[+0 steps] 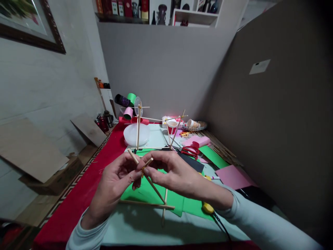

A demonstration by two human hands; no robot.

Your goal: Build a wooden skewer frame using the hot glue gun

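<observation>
My left hand [114, 182] and my right hand [173, 173] meet over the table, both pinching thin wooden sticks [145, 175] where two of them cross. A yellow rubber band sits at that crossing, near my right fingertips. One long stick slopes down to a joint with two more sticks [148, 205] lying over green paper [148, 194]. Which hand bears the weight of the frame I cannot tell.
Behind stand two upright stick frames [138, 128] [177, 130], a white round lid [135, 134], red scissors [190, 151], a red paper cup [172, 126], pink paper [231, 176], a pink block [197, 141] and a yellow tool with a cable [208, 207]. Grey partitions close the back and right.
</observation>
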